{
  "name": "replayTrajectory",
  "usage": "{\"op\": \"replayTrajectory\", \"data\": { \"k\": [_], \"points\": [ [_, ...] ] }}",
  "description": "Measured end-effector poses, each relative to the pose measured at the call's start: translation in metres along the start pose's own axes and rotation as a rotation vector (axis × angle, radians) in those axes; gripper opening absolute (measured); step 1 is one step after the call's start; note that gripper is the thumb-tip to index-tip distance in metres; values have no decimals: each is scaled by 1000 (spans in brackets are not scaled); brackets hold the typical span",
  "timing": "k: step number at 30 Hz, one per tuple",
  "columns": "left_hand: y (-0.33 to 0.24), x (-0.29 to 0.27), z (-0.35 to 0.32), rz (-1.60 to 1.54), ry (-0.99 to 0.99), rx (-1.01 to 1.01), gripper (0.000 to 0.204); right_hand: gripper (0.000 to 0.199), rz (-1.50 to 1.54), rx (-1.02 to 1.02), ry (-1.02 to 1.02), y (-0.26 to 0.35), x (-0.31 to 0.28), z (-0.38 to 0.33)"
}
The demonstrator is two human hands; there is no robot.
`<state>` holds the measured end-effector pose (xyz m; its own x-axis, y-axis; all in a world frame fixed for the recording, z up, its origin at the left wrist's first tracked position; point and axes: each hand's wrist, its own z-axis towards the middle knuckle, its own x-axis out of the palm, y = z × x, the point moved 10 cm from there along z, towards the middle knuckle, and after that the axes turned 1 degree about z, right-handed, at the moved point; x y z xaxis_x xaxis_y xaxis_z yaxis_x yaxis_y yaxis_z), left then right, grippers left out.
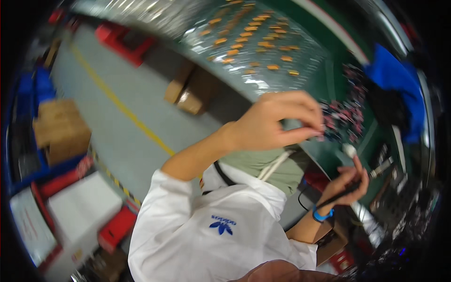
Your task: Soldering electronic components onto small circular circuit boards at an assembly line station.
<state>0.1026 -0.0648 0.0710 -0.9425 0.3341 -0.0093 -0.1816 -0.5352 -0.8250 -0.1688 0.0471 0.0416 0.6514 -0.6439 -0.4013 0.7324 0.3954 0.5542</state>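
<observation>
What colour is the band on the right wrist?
Bright blue: the wristband sits just below the right hand, which grips a dark tool. The head view shows it.

The left hand (277, 122) sits at the centre of the frame, raised over the edge of the surface (282, 28) that fills the upper middle and right. The right hand (345, 185) is lower right of it, holding a slim tool (357, 183). Rows of small parts (253, 35) lie on the surface at the top. Cardboard boxes (190, 91) stand on the floor (117, 122) left of centre; another box (61, 127) sits at far left
</observation>
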Motion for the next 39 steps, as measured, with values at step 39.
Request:
{"op": "replayTrajectory", "data": {
  "k": [39],
  "points": [
    [-8,147,15,506,328,220,28,19,-202,-108,172,20,0,13]
  ]
}}
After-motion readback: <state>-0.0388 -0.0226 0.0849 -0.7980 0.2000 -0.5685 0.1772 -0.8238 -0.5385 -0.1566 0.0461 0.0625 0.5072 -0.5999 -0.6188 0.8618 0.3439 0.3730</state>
